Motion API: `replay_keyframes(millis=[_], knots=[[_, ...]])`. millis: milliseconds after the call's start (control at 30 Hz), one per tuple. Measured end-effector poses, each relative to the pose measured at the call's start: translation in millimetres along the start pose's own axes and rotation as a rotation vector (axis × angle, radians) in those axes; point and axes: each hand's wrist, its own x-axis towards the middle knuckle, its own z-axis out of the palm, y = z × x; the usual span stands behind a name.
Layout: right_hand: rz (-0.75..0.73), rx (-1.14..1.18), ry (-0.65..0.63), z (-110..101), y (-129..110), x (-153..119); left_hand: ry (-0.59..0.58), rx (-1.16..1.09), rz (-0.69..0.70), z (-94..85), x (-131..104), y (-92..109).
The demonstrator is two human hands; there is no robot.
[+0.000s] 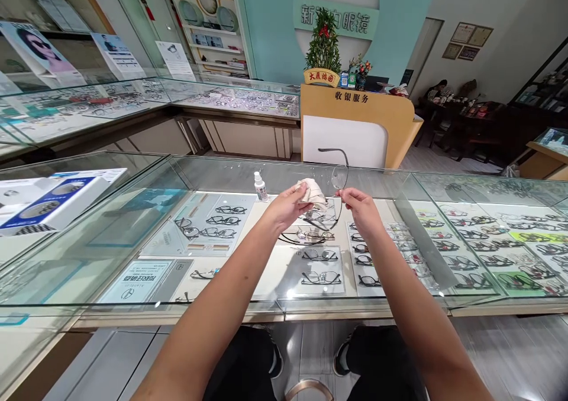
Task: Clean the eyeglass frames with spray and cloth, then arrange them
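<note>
Above the glass counter my left hand [288, 207] is closed on a folded cream cloth [313, 194]. Just to its right, my right hand [360, 207] pinches a pair of eyeglasses [339, 177] near the middle of the frame. The eyeglasses are turned on end, with one dark temple reaching up and the other hanging down. Cloth and lens are close together but seem apart. A small white spray bottle [260, 187] stands upright on the glass, left of the cloth. Another pair of eyeglasses [316, 235] with dark temples lies below my hands; whether it rests on or under the glass, I cannot tell.
The glass display counter [213, 301] holds rows of eyeglasses. A blue and white box [53, 203] lies on its left part. Beyond stand a wooden cashier desk [355, 102] with a plant [324, 43], and more glass cases [239, 102]. A person [439, 89] sits far right.
</note>
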Motion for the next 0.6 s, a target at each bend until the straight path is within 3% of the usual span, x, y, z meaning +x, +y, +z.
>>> replay_keyframes(millis=[133, 400, 600], knots=[[0.101, -0.037, -0.096, 1.6, -0.5, -3.1, -0.003, -0.104, -0.015, 3.9, -2.8, 6.2], [0.238, -0.024, -0.234, 8.3, 6.4, -5.0, -0.346, 0.045, 0.111, 9.7, -11.2, -0.2], [0.324, 0.023, -0.275, 11.2, 2.4, -6.6, -0.370, 0.162, 0.102, 10.6, -12.7, 1.0]])
